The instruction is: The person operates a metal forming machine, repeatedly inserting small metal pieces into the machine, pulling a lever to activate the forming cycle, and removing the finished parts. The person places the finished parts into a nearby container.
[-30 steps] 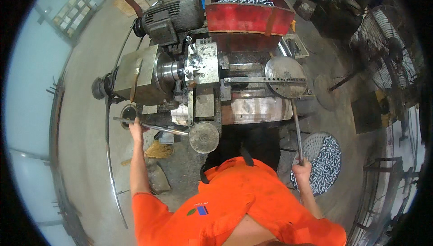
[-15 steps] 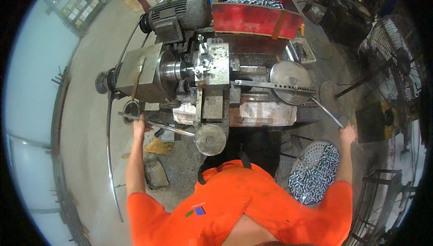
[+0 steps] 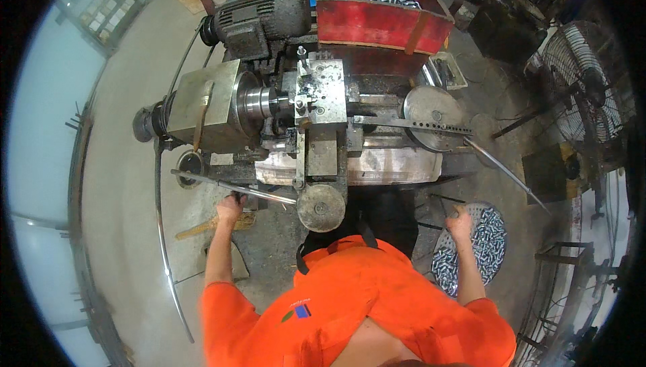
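Note:
My left hand [image 3: 229, 209] is closed just below the left lever rod [image 3: 256, 193], at a small dark piece whose kind I cannot make out. That rod runs to a round handwheel [image 3: 320, 208] at the front of the lathe-like machine [image 3: 321, 91]. My right hand [image 3: 460, 224] has its fingers curled at the left side of a round perforated tray [image 3: 479, 213] of small shiny metal cylinders [image 3: 486, 244]. Whether it holds a piece is hidden. The right lever rod [image 3: 505, 172], joined to a large disc [image 3: 434, 118], is free of my hand.
A red box [image 3: 377, 25] of similar metal pieces stands behind the machine. The motor [image 3: 259, 20] sits at the back left. At the right are a floor fan [image 3: 582, 84] and a metal frame [image 3: 565, 259]. A long bent rod [image 3: 163, 246] slants down at the left.
Both hands have let go of the lever rods. The left dropped slightly toward me and right; the right moved inward and down to the tray. The right rod's end swung outward and down.

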The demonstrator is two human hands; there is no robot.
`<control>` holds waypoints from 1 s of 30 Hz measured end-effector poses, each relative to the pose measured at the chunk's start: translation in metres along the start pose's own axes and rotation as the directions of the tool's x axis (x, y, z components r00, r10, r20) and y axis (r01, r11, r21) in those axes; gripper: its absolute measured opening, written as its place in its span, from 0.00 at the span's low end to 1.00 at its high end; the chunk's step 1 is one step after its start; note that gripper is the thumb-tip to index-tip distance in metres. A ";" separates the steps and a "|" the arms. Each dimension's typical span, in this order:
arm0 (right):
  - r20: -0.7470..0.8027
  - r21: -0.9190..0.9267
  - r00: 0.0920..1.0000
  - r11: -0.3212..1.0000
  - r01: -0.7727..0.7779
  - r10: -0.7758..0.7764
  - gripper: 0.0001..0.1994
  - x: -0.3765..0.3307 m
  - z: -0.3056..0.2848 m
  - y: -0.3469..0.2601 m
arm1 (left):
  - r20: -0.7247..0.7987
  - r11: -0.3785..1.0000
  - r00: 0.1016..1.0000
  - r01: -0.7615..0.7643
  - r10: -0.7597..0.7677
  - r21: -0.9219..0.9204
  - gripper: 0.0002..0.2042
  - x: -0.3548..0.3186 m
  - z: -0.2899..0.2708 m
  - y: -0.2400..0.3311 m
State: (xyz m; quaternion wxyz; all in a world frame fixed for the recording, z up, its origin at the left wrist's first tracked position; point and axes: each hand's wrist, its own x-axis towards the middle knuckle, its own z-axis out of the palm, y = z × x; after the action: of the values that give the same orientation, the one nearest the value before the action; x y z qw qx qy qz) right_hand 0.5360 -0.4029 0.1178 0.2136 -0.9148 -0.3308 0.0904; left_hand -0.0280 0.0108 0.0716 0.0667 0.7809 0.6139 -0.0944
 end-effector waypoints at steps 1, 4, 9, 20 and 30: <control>0.054 0.003 0.998 1.000 -0.018 0.018 0.25 -0.004 -0.001 -0.004 | -0.048 0.992 0.991 0.121 -0.123 -0.044 0.26 0.001 0.010 0.008; 0.038 0.024 0.996 0.996 0.084 -0.085 0.21 -0.004 -0.001 -0.013 | -0.155 0.840 0.849 0.441 -0.505 -0.316 0.28 -0.002 0.071 0.045; 0.034 0.122 0.995 0.988 0.094 -0.099 0.19 0.014 -0.003 -0.029 | -0.005 0.970 0.998 0.055 -0.058 -0.238 0.25 0.005 0.077 0.010; -0.085 0.187 0.840 0.819 0.542 -0.537 0.19 0.113 -0.082 -0.225 | 0.135 0.984 0.991 0.046 -0.023 -0.171 0.24 -0.004 0.051 -0.047; 0.142 0.076 0.425 0.438 0.896 -0.894 0.11 0.121 0.010 -0.500 | -0.554 0.901 0.748 0.137 -0.366 -0.411 0.16 -0.120 -0.198 -0.106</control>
State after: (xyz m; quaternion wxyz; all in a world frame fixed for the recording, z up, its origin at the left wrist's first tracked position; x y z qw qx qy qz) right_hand 0.3424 0.0236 0.3318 0.1964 -0.5908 -0.7817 0.0349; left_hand -0.1452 -0.0342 0.2934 -0.0161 0.6523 0.7090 0.2676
